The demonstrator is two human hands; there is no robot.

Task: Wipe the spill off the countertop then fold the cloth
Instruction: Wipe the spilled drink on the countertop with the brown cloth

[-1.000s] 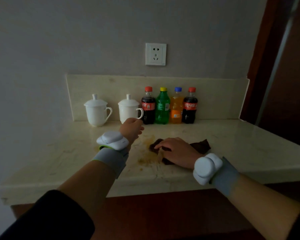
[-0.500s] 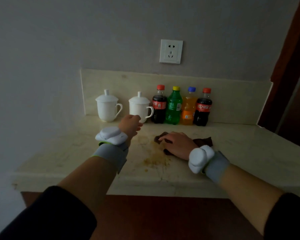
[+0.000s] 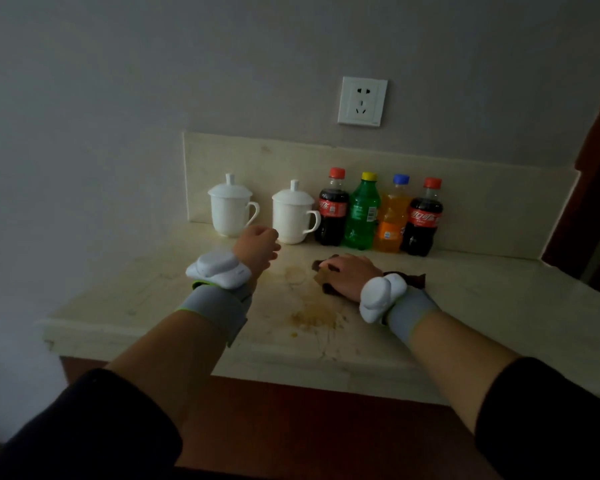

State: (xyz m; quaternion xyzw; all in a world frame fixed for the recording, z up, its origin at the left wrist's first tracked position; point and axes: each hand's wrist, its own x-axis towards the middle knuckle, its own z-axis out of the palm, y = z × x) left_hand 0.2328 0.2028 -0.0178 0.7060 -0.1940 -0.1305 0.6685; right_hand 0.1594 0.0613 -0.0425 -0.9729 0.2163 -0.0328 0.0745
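Observation:
A dark brown cloth (image 3: 413, 279) lies on the pale stone countertop (image 3: 499, 299), mostly hidden under my right hand (image 3: 350, 275), which presses flat on it. A brownish spill (image 3: 314, 317) stains the counter just in front and to the left of the cloth, with a fainter ring (image 3: 295, 273) further back. My left hand (image 3: 257, 249) hovers to the left of the spill as a loose fist, holding nothing. Both wrists carry white devices on grey bands.
Two white lidded mugs (image 3: 231, 207) (image 3: 293, 214) and several soda bottles (image 3: 361, 213) stand in a row against the backsplash. A wall socket (image 3: 362, 101) sits above them. The counter's front edge (image 3: 291, 362) is near my forearms; a dark door frame (image 3: 596, 150) stands right.
My right hand has slid the cloth away from me and slightly left, leaving the near stain uncovered. The camera has turned left and down. My left hand stays fisted beside the spill.

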